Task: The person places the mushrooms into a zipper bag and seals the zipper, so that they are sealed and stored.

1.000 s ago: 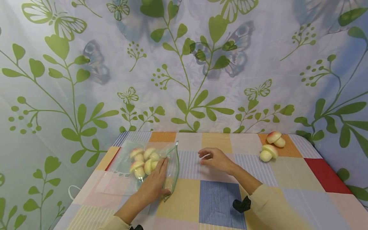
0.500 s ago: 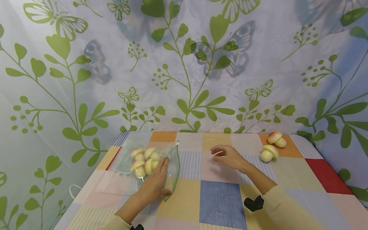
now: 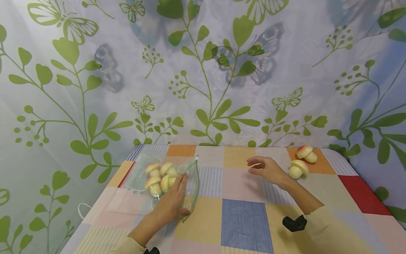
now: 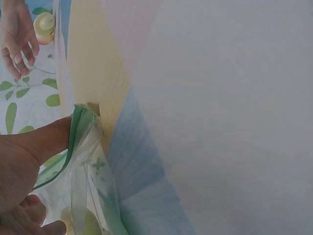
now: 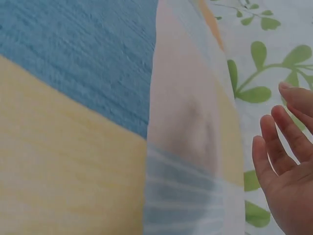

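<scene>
A clear zip bag with a green seal lies on the left of the table, with several pale yellow, red-tinged toy mushrooms inside. My left hand rests at the bag's mouth, its fingers extended. In the left wrist view, the thumb reaches behind the green edge of the bag, its tip hidden. My right hand hovers above the table, fingers slightly bent, holding nothing. Just right of it lies one toy mushroom, partly yellow-capped. Behind that one is a second, redder mushroom.
A patchwork cloth covers the table. Behind hangs a curtain printed with leaves and butterflies. A white loop sticks out beyond the table's left edge. Each wrist wears a black device.
My right hand has moved to the right, away from the bag and closer to the two loose toy mushrooms. The left hand and the bag have stayed put.
</scene>
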The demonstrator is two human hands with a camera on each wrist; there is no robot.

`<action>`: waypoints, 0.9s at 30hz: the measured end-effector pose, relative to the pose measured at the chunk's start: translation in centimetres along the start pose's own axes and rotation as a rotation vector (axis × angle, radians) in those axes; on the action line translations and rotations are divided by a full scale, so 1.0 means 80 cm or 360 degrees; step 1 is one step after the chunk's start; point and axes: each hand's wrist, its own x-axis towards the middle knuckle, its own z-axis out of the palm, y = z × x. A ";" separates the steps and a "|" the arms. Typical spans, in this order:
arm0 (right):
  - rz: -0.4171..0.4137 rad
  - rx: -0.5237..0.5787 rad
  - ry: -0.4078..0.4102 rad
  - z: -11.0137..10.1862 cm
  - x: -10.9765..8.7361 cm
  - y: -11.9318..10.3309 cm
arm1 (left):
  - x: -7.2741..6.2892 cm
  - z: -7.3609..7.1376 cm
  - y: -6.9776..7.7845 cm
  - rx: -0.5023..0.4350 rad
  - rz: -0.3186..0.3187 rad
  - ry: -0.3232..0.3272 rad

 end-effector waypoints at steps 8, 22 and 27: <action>-0.0004 -0.0049 0.0067 -0.036 -0.019 0.002 | 0.000 0.002 0.001 0.0000 0.0011 0.0006; 0.0027 -0.0226 0.0183 -0.092 -0.041 0.009 | -0.002 0.000 0.001 -0.0008 0.0000 0.0004; 0.0038 -0.0278 0.0252 -0.111 -0.048 0.013 | -0.003 -0.001 0.000 -0.0019 -0.0002 -0.0008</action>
